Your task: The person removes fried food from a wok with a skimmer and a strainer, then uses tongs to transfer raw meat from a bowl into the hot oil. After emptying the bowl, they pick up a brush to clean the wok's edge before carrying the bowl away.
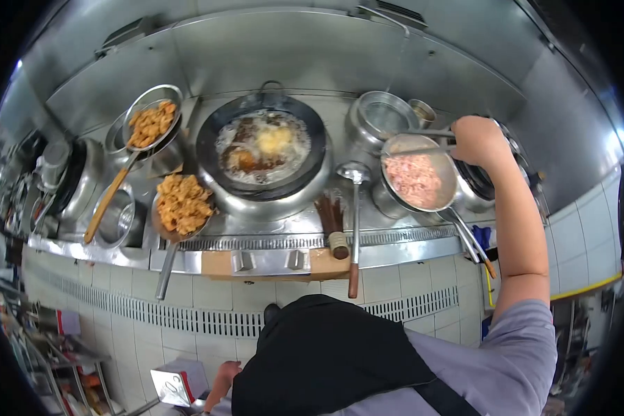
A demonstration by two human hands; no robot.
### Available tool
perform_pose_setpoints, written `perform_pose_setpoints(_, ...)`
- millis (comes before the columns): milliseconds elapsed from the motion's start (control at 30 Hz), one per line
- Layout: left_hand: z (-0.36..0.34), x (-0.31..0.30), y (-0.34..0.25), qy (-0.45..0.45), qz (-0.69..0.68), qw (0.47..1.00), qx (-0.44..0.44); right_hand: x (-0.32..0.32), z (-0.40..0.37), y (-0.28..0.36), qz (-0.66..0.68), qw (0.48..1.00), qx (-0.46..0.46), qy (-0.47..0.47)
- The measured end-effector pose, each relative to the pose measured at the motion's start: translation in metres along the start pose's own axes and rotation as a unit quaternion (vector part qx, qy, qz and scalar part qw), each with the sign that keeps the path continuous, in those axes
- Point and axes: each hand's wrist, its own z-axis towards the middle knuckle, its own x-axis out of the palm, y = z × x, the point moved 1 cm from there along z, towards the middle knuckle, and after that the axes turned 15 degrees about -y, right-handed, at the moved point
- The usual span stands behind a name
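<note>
At the wok range, I see the wok [211, 149] as the largest vessel, centre of the line. Its oil is foaming pale around brown pieces. To its right stands a steel pot [359, 128]; I cannot tell what it holds. In front of that pot sits a pan [449, 180] with a flat layer of pink mince [412, 182], its handle running down toward the range's front edge [270, 243]. Left of the wok, two strainers hold golden fried pieces. The far one [156, 93] rests over a bowl, and the near one [157, 223] sits at the wok's lower left. A ladle [354, 173] lies between wok and pan, bowl up, its handle reaching past the front edge. A brush [333, 222] lies just beside it. A small cup [423, 111] stands behind the pot.

The steel backsplash closes the far side and the vessels crowd the range top nearly rim to rim. Open room lies only on the tiled floor, where a drain grate [187, 319] runs along below the front edge.

My operator's right hand [480, 139] is stretched over the pan's far right rim, fist closed on two thin bars [423, 133]. These are bright metal and run leftward across the rim toward the pot. The left hand [223, 378] hangs low by the apron, near a steel scoop [175, 387]. I cannot tell how its fingers are set.
</note>
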Motion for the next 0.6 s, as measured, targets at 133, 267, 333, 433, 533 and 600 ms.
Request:
perform_pose_setpoints(133,0.031,-0.020,-0.017,0.024,0.062,0.997,0.044,0.059,-0.031,-0.021,-0.064,0.993,-0.042,0.089)
perform_pose_setpoints(267,0.118,-0.039,0.019,0.015,0.019,0.994,0.107,0.127,-0.047,-0.024,-0.092,0.983,-0.059,0.147)
perform_pose_setpoints(333,0.104,-0.053,-0.045,-0.050,-0.141,0.985,-0.089,0.132,-0.049,-0.033,-0.081,0.989,-0.030,0.123)
perform_pose_setpoints(433,0.089,-0.064,-0.110,-0.120,-0.203,0.960,-0.149,0.099,-0.055,-0.047,-0.077,0.994,-0.026,0.079)
perform_pose_setpoints(533,0.084,-0.057,-0.117,-0.119,-0.211,0.960,-0.138,0.069,-0.045,-0.063,-0.053,0.998,0.017,0.027)
perform_pose_setpoints(600,0.085,-0.045,-0.099,-0.084,-0.192,0.965,-0.157,0.030,-0.039,-0.055,-0.036,0.999,0.010,0.026)
